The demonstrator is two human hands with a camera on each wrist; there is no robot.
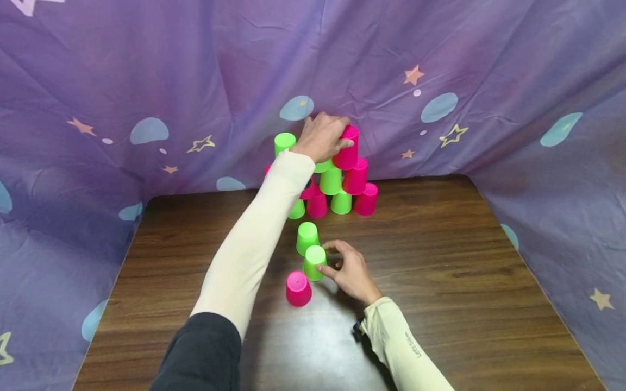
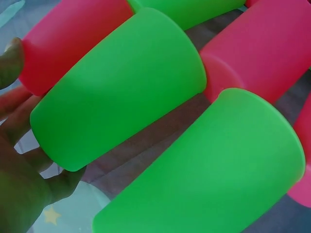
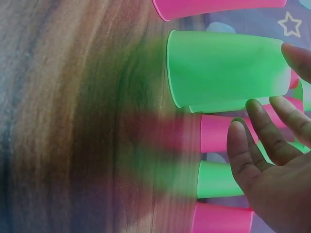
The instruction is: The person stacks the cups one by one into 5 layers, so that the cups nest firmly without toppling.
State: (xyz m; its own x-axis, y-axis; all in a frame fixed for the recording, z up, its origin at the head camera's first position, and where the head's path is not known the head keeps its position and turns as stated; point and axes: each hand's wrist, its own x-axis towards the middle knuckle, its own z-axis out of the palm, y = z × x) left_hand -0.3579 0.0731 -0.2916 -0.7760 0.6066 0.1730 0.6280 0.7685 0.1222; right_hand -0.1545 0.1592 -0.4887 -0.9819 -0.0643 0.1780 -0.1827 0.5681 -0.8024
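Observation:
At the top right of a stack of upside-down cups, my left hand (image 1: 323,137) holds a pink cup (image 1: 346,152), thumb in front and fingers behind. In the left wrist view the thumb lies along that pink cup (image 2: 77,41), and a green cup (image 2: 121,87) partly covers the fingers. My right hand (image 1: 353,271) has thumb and fingertips around the nearer green cup (image 1: 314,262), which stands upside down on the table. In the right wrist view the thumb overlaps that green cup's (image 3: 223,68) closed end, with the other fingers spread below.
Another green cup (image 1: 307,236) stands just behind, and a loose pink cup (image 1: 298,290) in front. Green and pink cups form the stack at the back of the wooden table (image 1: 464,282); my left sleeve (image 1: 249,244) hides part of it. A purple patterned cloth (image 1: 235,81) surrounds the table.

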